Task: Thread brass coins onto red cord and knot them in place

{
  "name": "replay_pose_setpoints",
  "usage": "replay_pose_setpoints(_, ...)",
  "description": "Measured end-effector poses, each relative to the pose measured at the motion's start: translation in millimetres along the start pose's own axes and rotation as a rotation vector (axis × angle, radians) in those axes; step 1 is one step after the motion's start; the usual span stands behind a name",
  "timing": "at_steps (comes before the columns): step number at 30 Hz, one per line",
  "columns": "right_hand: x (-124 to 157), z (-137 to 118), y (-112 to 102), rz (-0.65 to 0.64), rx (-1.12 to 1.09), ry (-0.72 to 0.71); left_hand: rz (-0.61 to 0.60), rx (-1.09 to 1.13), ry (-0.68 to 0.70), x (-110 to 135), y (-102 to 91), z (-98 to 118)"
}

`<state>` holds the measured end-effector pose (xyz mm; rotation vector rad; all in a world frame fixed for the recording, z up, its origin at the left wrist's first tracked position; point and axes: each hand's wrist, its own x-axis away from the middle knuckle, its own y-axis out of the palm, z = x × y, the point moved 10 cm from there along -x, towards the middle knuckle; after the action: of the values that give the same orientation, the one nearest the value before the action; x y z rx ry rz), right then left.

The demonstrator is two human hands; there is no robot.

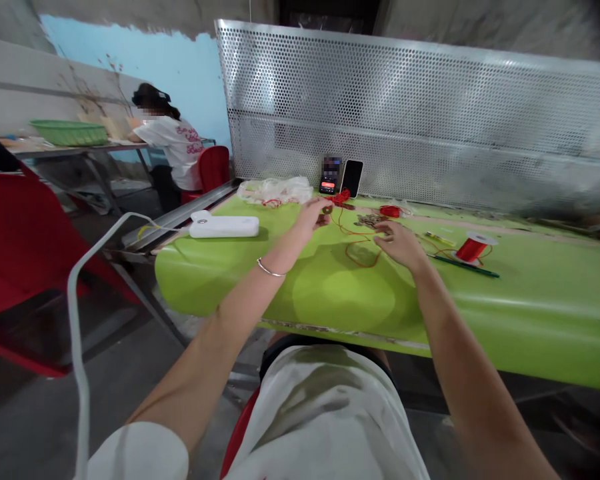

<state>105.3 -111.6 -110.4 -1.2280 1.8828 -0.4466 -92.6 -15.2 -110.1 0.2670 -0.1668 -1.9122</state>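
Observation:
My left hand (314,217) is over the green table cover, its fingers curled round a small brownish disc (327,209) that looks like an old coin. Right beyond those fingers lies a tangled bunch of red cord (341,196). A thin red cord (361,265) winds across the cover in a loose loop between my two hands. Its end reaches the fingertips of my right hand (399,244), which are pinched together. Just beyond the right hand, small dull metal pieces (370,220), probably coins, lie in a heap.
On the right are a spool of red cord (471,249), a dark green pen-like stick (465,266) and a red bundle (390,211). Two phones (352,179) lean on the perforated metal panel (405,113). Left are plastic bags (277,191) and a white cabled device (225,226). Another person (173,143) sits farther left.

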Motion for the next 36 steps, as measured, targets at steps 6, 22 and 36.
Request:
replay_pose_setpoints(6,12,33,-19,0.025,0.528,0.277,-0.058,-0.134,0.09,5,8.8,6)
replay_pose_setpoints(22,0,-9,22,0.006,0.074,-0.003,-0.063,-0.32,0.17,5,10.9,8)
replay_pose_setpoints(36,-13,-52,37,0.178,-0.608,-0.07,-0.136,-0.76,0.526,18,32.5,24)
